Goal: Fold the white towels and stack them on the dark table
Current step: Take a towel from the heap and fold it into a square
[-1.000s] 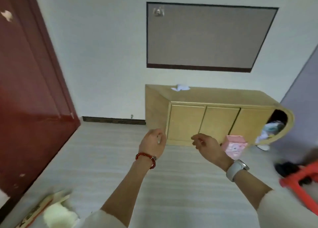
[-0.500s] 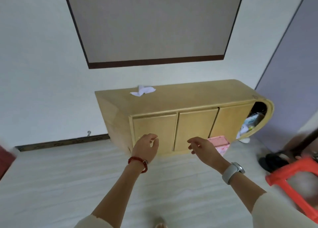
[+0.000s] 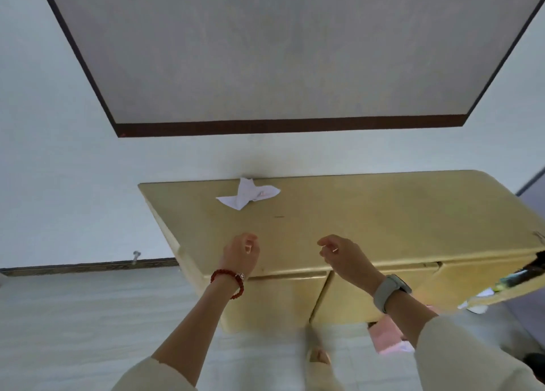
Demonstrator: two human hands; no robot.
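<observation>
A low yellow cabinet (image 3: 368, 213) stood against the far wall on a pale striped floor (image 3: 73, 325). One crumpled white paper (image 3: 247, 196) lay on its top, far left (close to the wall). On the floor, near right of the cabinet, sat a pink box (image 3: 389, 339), partly hidden.

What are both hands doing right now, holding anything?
Left hand: open, fingers loosely curled, holding nothing, over the cabinet.
Right hand: open, loosely curled, holding nothing.
</observation>
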